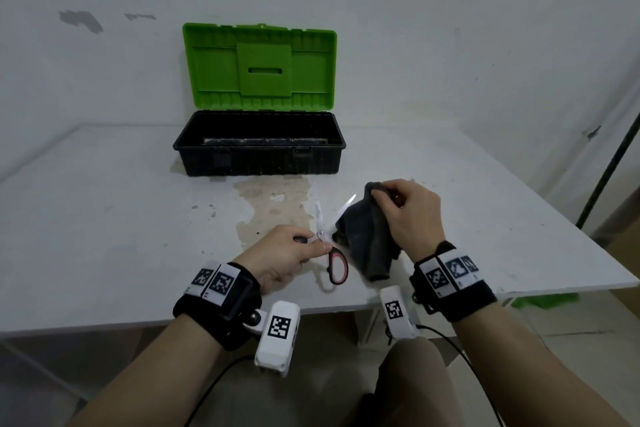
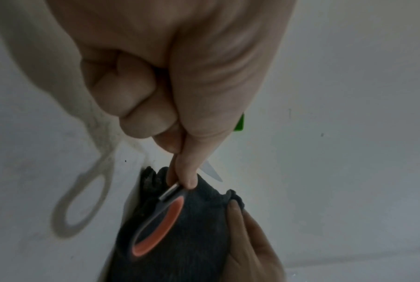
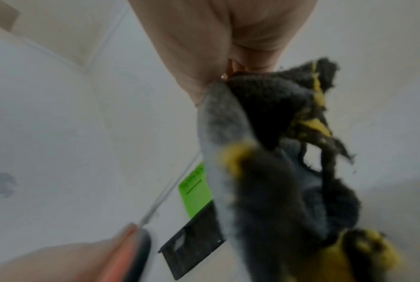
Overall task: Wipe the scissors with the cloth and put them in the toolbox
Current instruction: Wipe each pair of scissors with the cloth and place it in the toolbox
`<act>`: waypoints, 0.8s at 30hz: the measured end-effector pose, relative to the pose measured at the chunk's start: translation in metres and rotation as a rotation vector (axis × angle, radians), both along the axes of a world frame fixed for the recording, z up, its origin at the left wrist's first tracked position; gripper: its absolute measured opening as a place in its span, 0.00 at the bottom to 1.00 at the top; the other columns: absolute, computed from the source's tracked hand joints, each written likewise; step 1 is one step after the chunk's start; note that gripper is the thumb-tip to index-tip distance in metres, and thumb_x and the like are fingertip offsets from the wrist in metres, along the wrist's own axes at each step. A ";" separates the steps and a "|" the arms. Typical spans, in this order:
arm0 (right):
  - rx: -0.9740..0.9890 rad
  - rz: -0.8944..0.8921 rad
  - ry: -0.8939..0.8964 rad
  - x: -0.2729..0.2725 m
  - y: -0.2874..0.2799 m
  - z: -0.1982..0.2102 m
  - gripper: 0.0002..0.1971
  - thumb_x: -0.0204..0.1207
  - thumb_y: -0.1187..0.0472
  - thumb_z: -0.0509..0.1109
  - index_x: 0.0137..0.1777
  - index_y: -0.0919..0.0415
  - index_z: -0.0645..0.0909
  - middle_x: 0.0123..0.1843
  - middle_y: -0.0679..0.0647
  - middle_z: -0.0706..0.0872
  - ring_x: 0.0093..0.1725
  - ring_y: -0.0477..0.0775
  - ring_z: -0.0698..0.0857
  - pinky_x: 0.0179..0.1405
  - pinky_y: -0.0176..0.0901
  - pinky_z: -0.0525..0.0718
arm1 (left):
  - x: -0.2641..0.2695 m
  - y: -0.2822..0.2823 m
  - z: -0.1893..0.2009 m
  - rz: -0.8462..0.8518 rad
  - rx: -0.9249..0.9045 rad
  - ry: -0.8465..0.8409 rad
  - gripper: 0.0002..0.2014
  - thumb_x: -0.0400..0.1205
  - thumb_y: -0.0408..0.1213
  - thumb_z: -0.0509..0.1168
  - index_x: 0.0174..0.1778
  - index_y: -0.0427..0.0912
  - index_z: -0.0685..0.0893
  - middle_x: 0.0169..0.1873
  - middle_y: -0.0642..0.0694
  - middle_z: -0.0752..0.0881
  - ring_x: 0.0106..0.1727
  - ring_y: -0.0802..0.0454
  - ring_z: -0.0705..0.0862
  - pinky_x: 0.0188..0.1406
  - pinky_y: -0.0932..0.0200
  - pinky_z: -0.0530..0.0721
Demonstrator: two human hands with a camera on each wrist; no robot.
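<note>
Scissors (image 1: 325, 236) with black and red handles are held just above the table, blades spread in a V pointing away from me. My left hand (image 1: 287, 255) pinches them at the handles near the pivot; the left wrist view shows the red-lined handle loop (image 2: 156, 227) below my fingertips. My right hand (image 1: 408, 215) grips a dark grey cloth (image 1: 367, 239) with yellow trim (image 3: 310, 124), bunched against the right blade. The toolbox (image 1: 259, 149), black with its green lid (image 1: 259, 66) raised, stands behind at the wall.
A brownish stain (image 1: 273, 204) marks the white table (image 1: 104, 218) between the toolbox and my hands. The table's front edge runs just under my wrists. A dark pole (image 1: 609, 163) leans at the right, past the table's corner.
</note>
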State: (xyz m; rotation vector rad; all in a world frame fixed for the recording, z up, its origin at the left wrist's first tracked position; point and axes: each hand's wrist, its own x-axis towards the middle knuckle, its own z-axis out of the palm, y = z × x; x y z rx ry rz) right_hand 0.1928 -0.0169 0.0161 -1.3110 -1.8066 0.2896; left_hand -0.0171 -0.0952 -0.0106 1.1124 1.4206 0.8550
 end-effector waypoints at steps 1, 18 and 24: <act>0.011 0.028 -0.009 -0.001 -0.007 0.002 0.07 0.77 0.54 0.72 0.49 0.54 0.89 0.44 0.46 0.89 0.45 0.46 0.85 0.49 0.36 0.79 | -0.001 0.001 0.000 0.015 -0.007 -0.007 0.10 0.80 0.44 0.76 0.36 0.46 0.86 0.21 0.51 0.70 0.20 0.56 0.60 0.19 0.60 0.55; -0.050 0.002 0.050 -0.002 0.008 -0.009 0.06 0.75 0.55 0.74 0.47 0.55 0.90 0.43 0.47 0.91 0.46 0.48 0.86 0.47 0.27 0.75 | -0.002 -0.007 0.005 -0.090 0.009 0.021 0.07 0.81 0.40 0.75 0.41 0.41 0.87 0.19 0.53 0.70 0.18 0.59 0.62 0.15 0.65 0.58; -0.103 0.029 0.350 0.019 0.012 0.002 0.06 0.80 0.53 0.69 0.49 0.53 0.85 0.45 0.46 0.89 0.46 0.47 0.86 0.48 0.44 0.84 | -0.014 0.001 0.014 -0.112 -0.066 0.081 0.10 0.84 0.44 0.71 0.53 0.42 0.81 0.26 0.52 0.75 0.21 0.58 0.62 0.17 0.64 0.57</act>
